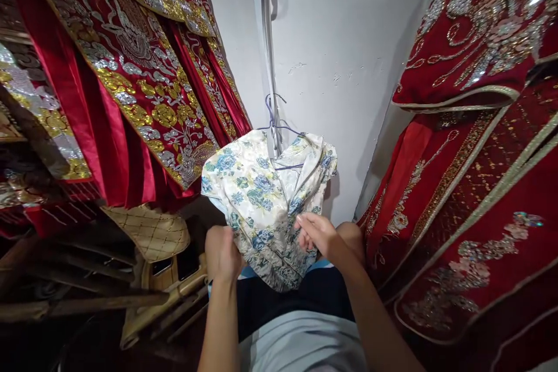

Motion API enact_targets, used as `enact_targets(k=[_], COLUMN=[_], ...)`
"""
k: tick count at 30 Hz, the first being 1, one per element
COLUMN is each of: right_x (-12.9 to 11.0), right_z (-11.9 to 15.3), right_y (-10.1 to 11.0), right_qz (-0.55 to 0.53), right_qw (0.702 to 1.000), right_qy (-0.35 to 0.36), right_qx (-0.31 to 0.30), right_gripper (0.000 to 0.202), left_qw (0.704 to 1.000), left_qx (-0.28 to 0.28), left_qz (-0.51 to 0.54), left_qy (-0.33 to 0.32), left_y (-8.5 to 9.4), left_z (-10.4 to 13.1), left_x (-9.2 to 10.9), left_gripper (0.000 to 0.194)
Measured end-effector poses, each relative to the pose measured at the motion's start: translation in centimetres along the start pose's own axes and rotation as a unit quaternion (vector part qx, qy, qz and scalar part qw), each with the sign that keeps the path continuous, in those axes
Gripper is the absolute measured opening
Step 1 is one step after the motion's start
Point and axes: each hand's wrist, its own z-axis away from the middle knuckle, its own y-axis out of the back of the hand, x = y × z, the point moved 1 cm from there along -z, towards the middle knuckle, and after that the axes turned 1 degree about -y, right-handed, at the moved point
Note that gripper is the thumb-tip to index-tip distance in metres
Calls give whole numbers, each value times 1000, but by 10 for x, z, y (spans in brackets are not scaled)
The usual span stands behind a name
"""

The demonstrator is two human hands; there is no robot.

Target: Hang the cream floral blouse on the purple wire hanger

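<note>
A short-sleeved white blouse [257, 186] with blue and green flowers hangs in front of me on a thin dark wire hanger [269, 109]. Its front overlaps at a V neck, and the lower part falls over my lap. My right hand [320, 235] is closed on the front of the blouse, right of its middle, with thumb and fingers pinched together. At the blouse's lower left side, my left hand [226, 258] is closed round the edge of the cloth; its fingertips are partly hidden.
Red embroidered garments with gold and silver work hang at left [143, 70] and right [475, 174]. A pale strap [267, 29] runs down the white wall [331, 29] to the hanger. Low on the left stands a bamboo frame [143, 302] beside a quilted gold cloth [152, 232].
</note>
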Motion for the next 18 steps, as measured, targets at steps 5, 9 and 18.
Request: enact_targets(k=[5,9,18], right_x=[4,4,-1], right_z=[-52,-51,-42], right_y=[-36,-55,-36], right_qz=[35,-30,-42], right_qw=[999,999,997], right_qy=[-32,-11,-50], right_qx=[-24,5,-38], right_gripper=[40,40,27], left_qw=[990,982,977], left_qx=[98,100,87], left_qz=[96,160,193], left_qy=[-35,-24,-2], left_y=[-15,-23,-24], left_z=[18,18,15], left_x=[22,18,10], left_gripper=[65,61,70])
